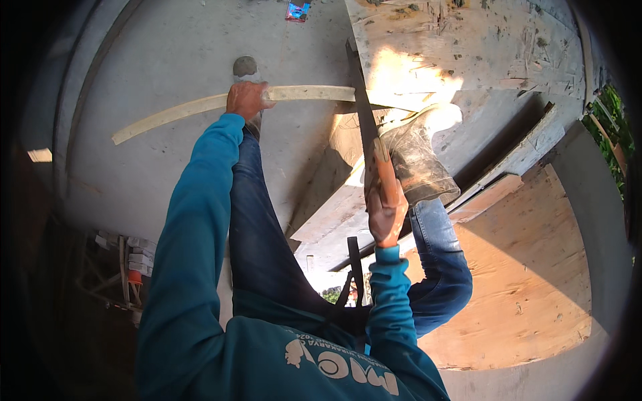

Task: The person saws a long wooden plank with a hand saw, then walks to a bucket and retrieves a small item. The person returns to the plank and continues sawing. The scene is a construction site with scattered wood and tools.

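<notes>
My left hand (247,99) is closed around a long, pale wooden strip (311,93), which runs crosswise over the floor and looks bowed in this view. In my right hand (386,212) is the wooden handle of a handsaw (366,113). Its dark blade points away from me and crosses the strip near the strip's right end. Just right of the blade, my right boot (418,157) rests on wood there, in bright sunlight. Whether the teeth are biting into the strip cannot be made out.
Under my left hand, my other boot (245,65) stands on the grey concrete floor (160,73). Stained plywood (461,40) lies at the far right, and a plywood sheet (515,281) lies near right. Boards (334,207) lie between my legs. A small blue-red packet (297,11) lies far off.
</notes>
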Available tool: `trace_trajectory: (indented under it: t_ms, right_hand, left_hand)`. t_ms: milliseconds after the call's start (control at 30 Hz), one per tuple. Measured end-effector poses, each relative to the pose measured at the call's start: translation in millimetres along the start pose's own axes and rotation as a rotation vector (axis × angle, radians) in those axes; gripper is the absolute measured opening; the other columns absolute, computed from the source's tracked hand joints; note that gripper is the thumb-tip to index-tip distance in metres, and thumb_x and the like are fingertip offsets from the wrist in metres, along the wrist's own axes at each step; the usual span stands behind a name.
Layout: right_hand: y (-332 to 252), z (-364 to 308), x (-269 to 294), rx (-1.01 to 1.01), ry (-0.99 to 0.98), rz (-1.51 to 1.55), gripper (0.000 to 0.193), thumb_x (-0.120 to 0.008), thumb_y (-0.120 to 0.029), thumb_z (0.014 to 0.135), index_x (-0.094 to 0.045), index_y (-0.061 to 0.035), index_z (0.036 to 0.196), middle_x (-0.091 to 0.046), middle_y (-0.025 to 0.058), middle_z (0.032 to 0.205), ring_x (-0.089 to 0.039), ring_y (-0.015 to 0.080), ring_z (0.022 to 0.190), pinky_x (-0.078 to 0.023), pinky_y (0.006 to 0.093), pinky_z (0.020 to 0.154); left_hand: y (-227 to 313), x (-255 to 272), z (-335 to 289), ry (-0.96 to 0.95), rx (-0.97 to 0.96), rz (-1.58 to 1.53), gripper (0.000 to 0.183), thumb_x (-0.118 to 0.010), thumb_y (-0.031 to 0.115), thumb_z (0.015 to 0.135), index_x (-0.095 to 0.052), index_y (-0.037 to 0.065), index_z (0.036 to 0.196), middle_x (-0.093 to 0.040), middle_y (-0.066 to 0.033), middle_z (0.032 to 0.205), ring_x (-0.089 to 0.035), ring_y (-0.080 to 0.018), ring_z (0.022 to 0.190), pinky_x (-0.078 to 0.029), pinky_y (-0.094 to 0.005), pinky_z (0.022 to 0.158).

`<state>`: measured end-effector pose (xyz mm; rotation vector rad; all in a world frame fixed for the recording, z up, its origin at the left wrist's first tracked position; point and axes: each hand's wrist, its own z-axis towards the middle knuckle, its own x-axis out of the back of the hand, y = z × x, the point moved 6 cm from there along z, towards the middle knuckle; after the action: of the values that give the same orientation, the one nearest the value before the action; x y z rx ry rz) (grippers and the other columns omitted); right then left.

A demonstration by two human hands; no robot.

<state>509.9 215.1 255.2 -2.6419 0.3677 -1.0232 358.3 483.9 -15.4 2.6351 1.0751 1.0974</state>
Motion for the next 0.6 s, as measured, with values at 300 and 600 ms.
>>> trace_trajectory:
  t_ms: [300,600]
  right_hand:
    - [-18,-115,72,-0.108,-0.11,0.05,0.02,-0.058,0.002,0.089,-0.063,0.0097,0.107,-0.071,0.019,0.088,-0.069,0.0178,0.08,-0.053,0.0306,0.07]
    - [5,-18,2,0.076,0.046,0.089,0.018,-0.068,-0.011,0.088,-0.062,0.0038,0.097,-0.066,0.0221,0.079,-0.063,0.0352,0.063,-0.049,0.0382,0.06]
  left_hand:
    - [-7,-1,-9,0.048,0.042,0.0,0.04,-0.076,0.047,0.076,-0.073,0.013,0.096,-0.072,-0.0129,0.081,-0.07,-0.0311,0.078,-0.054,-0.044,0.073]
    - [-10,-2,6,0.043,-0.01,-0.01,0.043,-0.078,0.046,0.075,-0.073,0.012,0.101,-0.072,-0.0146,0.081,-0.07,-0.0313,0.078,-0.054,-0.045,0.075]
